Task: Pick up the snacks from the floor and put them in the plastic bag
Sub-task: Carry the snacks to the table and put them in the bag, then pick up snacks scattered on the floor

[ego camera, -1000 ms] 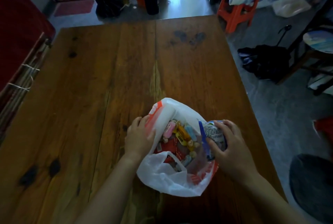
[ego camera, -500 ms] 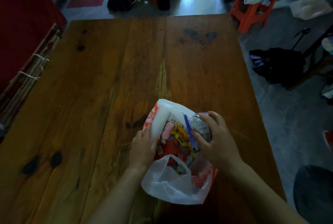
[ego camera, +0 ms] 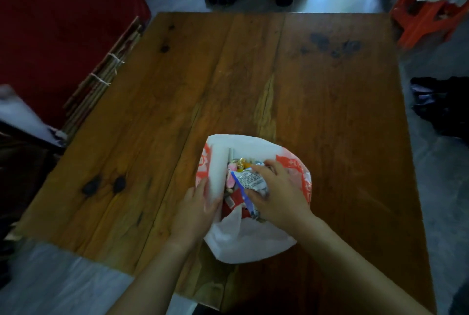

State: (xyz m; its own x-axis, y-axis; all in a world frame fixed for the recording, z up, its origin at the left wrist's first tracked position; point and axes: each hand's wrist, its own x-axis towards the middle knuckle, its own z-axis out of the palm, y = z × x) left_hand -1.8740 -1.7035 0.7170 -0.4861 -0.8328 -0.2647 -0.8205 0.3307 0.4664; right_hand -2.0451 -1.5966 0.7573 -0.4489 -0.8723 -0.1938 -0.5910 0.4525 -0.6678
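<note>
- Big brown wooden plank table (ego camera: 330, 111), dark knots; bag sits near its front edge.
- Thin white plastic bag w/ red print (ego camera: 248, 241), mouth open upward.
- Person's right hand (ego camera: 279, 195): fingers curled tight round the packet, over bag mouth.
- Person's left hand (ego camera: 195, 210): pinches bag's left rim.
- Crinkly silver-and-blue snack packet (ego camera: 251, 182), partly inside bag.
- Small pink & yellow wrapped sweets (ego camera: 241, 162) lie in bag.

On the table (ego camera: 330, 111), toward its near edge: plastic bag (ego camera: 243, 243), mouth up. Inside it, snacks (ego camera: 232, 200). At its left rim, left hand (ego camera: 195, 213), gripping; over the mouth, right hand (ego camera: 279, 198) holding a snack packet (ego camera: 251, 181). Left of the table, bundled sticks (ego camera: 101, 81); beyond the far right corner, a stool (ego camera: 426, 17).
</note>
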